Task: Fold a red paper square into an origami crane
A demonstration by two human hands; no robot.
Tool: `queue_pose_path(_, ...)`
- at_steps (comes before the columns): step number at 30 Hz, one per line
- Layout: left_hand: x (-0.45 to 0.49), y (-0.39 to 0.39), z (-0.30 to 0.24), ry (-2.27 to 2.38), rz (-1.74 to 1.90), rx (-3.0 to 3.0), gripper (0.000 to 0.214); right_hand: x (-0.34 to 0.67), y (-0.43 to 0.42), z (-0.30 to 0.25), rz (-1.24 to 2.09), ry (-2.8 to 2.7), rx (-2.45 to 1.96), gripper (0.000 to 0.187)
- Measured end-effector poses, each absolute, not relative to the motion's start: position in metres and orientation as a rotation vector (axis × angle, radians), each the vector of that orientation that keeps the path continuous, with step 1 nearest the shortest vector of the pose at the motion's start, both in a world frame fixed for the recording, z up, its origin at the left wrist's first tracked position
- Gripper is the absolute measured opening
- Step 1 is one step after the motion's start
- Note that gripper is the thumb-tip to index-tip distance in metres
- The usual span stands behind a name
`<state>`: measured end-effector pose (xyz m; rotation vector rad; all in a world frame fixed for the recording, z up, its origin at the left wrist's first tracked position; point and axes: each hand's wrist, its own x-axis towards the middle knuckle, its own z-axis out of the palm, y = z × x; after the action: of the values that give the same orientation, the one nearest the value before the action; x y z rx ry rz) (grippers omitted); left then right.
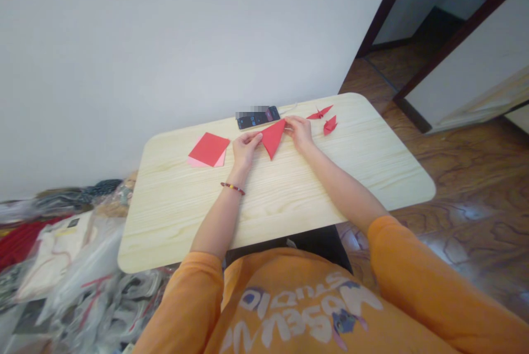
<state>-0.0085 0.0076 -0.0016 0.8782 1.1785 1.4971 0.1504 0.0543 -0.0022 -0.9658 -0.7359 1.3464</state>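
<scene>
Pale wood-grain surface (177, 221), near its far edge: left hand (245, 150) and right hand (299, 133) narrowly pinch a red folded paper triangle (273, 139) below a black smartphone (258, 117); uneven pressure could misalign the fold, and a slip could knock the paper cranes (320, 113).

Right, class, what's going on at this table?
A person holds a folded red paper triangle between their left hand and right hand on a pale wooden table. A stack of red and pink paper squares lies to the left, a black phone behind the hands, and two small red paper cranes to the right.
</scene>
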Motion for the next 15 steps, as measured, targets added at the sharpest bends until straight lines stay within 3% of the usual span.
queue_pose_path(10, -0.007, 0.011, -0.004, 1.171, 1.548, 0.836, 0.028, 0.139, 0.045, 0.0, 1.417, -0.934, -0.969, 0.037)
queue_pose_path(15, -0.006, 0.012, -0.003, 1.148, 1.514, 0.785, 0.025, 0.137, 0.047, -0.006, 1.253, -1.033, -1.032, 0.048)
